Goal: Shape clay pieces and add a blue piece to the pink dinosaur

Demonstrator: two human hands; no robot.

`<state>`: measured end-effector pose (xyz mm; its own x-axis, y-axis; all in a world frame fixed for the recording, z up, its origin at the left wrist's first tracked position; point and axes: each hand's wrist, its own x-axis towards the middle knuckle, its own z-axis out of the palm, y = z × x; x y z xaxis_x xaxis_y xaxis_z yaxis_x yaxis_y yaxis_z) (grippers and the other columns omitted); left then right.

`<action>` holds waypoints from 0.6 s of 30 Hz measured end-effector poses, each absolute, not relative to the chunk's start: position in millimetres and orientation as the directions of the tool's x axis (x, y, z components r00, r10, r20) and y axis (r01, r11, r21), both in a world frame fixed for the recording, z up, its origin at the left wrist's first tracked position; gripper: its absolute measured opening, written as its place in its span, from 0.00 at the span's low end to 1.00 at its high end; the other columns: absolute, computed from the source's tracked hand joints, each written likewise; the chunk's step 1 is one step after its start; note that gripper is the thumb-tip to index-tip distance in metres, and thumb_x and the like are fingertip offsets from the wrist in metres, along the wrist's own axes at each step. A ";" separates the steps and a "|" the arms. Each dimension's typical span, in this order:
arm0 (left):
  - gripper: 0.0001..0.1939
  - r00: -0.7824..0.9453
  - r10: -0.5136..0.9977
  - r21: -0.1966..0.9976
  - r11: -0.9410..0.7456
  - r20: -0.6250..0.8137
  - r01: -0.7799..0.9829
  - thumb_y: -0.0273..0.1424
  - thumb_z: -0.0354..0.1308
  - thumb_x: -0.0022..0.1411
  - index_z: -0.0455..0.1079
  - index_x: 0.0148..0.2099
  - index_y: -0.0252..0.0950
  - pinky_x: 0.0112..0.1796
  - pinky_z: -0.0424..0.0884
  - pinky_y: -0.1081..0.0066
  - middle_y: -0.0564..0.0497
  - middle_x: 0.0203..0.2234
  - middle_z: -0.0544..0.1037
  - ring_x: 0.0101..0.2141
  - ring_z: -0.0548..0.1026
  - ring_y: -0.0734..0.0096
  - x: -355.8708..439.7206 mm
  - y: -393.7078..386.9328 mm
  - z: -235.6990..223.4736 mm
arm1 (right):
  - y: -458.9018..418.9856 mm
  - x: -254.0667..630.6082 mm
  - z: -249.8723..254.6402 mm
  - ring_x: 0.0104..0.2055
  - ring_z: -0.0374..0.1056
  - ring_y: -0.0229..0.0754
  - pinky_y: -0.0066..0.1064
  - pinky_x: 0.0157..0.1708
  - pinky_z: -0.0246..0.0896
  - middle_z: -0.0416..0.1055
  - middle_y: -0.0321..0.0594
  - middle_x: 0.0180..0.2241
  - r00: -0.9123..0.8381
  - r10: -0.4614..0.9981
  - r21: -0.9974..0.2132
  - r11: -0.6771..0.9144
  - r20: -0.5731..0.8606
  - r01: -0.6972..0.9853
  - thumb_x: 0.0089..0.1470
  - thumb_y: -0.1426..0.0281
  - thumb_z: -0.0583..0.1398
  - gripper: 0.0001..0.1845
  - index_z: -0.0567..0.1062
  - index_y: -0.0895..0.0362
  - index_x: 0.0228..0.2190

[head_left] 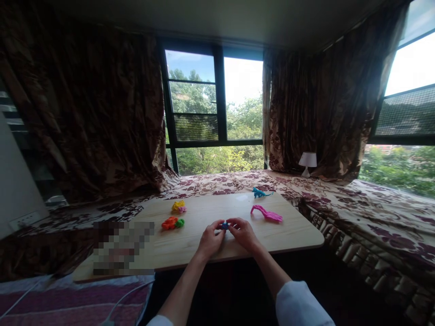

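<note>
Near the middle of the wooden tabletop (295,231), my left hand (210,239) and my right hand (244,232) meet around a small blue lump (224,225) that looks like modelling clay. Fingertips of both hands press on it from either side and partly cover it. To the right of my right hand lies a bright pink piece (270,215) with a thin curved end. Over to the left are an orange lump (169,222) touching a green one (180,223). Behind those sit a yellow lump (177,205) and a pale pink one (182,209).
A blue toy animal (260,193) with a long tail stands at the table's far edge. Floral cloth (224,183) covers the ledge beyond, where a small white lamp (307,160) stands. A white cable (127,294) runs over striped fabric at lower left; a blurred patch hides the table's left part.
</note>
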<state>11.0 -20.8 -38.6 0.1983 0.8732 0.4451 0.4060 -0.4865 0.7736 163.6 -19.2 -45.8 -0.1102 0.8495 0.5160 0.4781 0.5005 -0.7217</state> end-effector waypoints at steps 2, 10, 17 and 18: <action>0.14 0.202 0.875 0.777 -0.484 0.441 0.403 0.34 0.52 0.60 0.65 0.47 0.34 0.42 0.68 0.58 0.47 0.43 0.72 0.41 0.71 0.66 11.0 -22.2 -37.5 | -19.7 163.8 -46.1 0.35 0.68 0.37 0.35 0.36 0.66 0.70 0.39 0.37 -0.110 0.847 -0.716 0.503 0.521 0.484 0.57 0.66 0.55 0.11 0.70 0.59 0.39; 0.14 0.200 0.879 0.778 -0.477 0.434 0.409 0.34 0.52 0.60 0.65 0.47 0.35 0.41 0.69 0.59 0.47 0.42 0.72 0.40 0.71 0.67 12.5 -25.1 -36.5 | -20.0 163.0 -46.4 0.32 0.68 0.36 0.33 0.34 0.66 0.70 0.38 0.35 -0.111 0.843 -0.711 0.507 0.526 0.487 0.57 0.66 0.55 0.12 0.70 0.59 0.40; 0.13 0.199 0.869 0.771 -0.495 0.454 0.401 0.35 0.52 0.60 0.66 0.46 0.34 0.41 0.69 0.60 0.47 0.42 0.72 0.40 0.72 0.68 11.1 -21.5 -40.4 | -20.5 162.7 -44.6 0.34 0.68 0.37 0.34 0.35 0.66 0.70 0.39 0.37 -0.105 0.838 -0.710 0.514 0.536 0.482 0.57 0.66 0.55 0.11 0.70 0.59 0.40; 0.13 0.199 0.865 0.770 -0.501 0.461 0.395 0.35 0.52 0.60 0.66 0.46 0.34 0.41 0.69 0.59 0.47 0.42 0.72 0.40 0.72 0.67 10.9 -21.1 -40.6 | -20.2 162.7 -44.5 0.34 0.68 0.37 0.34 0.35 0.66 0.70 0.39 0.37 -0.096 0.837 -0.711 0.513 0.539 0.481 0.58 0.66 0.55 0.11 0.70 0.59 0.40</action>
<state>10.9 -21.1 -40.6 0.1986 0.8652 0.4605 0.3948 -0.5007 0.7703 162.7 -20.2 -44.5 -0.0955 0.8370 0.5389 0.4810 0.5127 -0.7111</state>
